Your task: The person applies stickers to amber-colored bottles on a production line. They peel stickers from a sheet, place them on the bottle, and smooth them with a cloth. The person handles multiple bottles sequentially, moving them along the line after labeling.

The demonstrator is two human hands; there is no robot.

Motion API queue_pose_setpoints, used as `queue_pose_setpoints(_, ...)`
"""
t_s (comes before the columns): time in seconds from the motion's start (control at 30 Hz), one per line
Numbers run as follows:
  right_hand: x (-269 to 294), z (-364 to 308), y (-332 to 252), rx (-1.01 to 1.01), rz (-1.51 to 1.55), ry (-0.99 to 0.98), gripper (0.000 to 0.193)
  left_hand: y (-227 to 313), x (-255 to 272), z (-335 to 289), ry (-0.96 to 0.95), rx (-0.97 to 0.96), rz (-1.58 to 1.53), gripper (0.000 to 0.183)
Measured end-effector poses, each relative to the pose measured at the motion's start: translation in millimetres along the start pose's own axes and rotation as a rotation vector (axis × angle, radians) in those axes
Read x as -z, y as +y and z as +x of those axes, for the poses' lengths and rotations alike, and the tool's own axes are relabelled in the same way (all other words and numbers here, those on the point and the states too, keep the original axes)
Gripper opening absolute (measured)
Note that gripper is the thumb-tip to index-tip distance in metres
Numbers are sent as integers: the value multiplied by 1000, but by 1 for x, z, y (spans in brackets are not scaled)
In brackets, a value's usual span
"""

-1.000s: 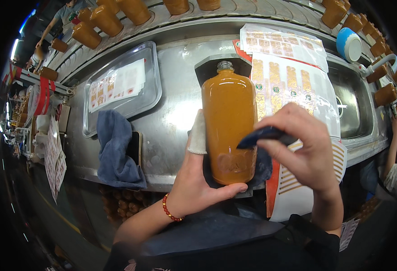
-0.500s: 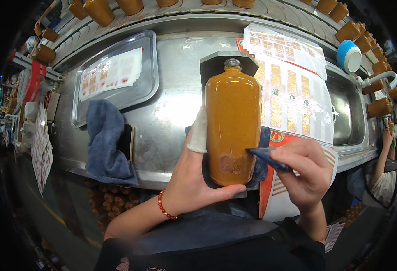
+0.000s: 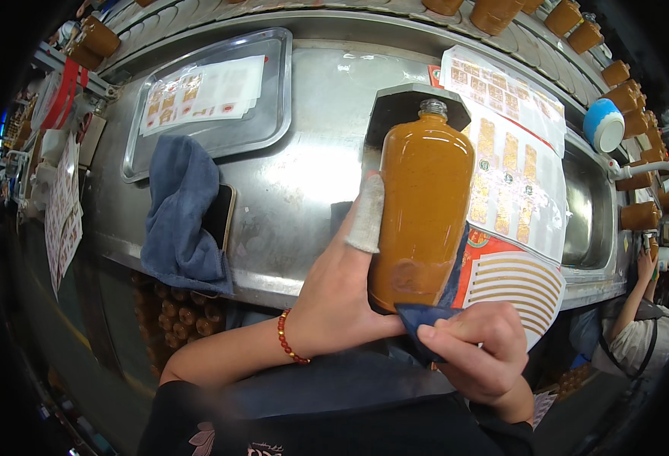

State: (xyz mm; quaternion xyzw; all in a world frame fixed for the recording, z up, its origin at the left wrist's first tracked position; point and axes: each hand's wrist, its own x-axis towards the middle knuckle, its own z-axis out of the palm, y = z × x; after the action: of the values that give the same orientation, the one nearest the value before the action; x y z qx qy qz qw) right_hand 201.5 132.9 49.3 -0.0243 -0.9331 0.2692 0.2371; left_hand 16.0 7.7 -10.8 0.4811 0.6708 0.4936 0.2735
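The left hand (image 3: pixel 342 296) clasps the bottle (image 3: pixel 426 205) at the near edge of the counter (image 3: pixel 296 197), left of the label sheets (image 3: pixel 521 182), while the right hand (image 3: pixel 483 349) pinches a blue wedge (image 3: pixel 424 323) near the bottle's base.

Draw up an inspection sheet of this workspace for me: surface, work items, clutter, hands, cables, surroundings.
Surface: metal bench, shiny, with a sink on the right.
Work items: brown bottle, neck uncapped, a patch near its base; dark blue flat piece.
Clutter: blue cloth partly over a phone-like object; metal tray holding printed sheets; more label sheets right of the bottle.
Hands: left hand holds the bottle at its left side, one finger covered; right hand pinches the blue piece by the bottle's base.
Cables: nothing seen.
Surroundings: other brown bottles beyond the bench; another person at far right.
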Motion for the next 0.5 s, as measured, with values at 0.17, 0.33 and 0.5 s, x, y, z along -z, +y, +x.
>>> queue_pose_setpoints(0.17,-2,4,-5,11,-175,-14,49,11,-3,-1,43,-3,105,137)
queue_pose_setpoints(0.33,12,11,-13,-96,-194,44,45,17,-1,-2,64,13,114,130)
queue_pose_setpoints(0.5,4,16,-21,1,-176,-104,47,13,-2,-1,66,18,82,122)
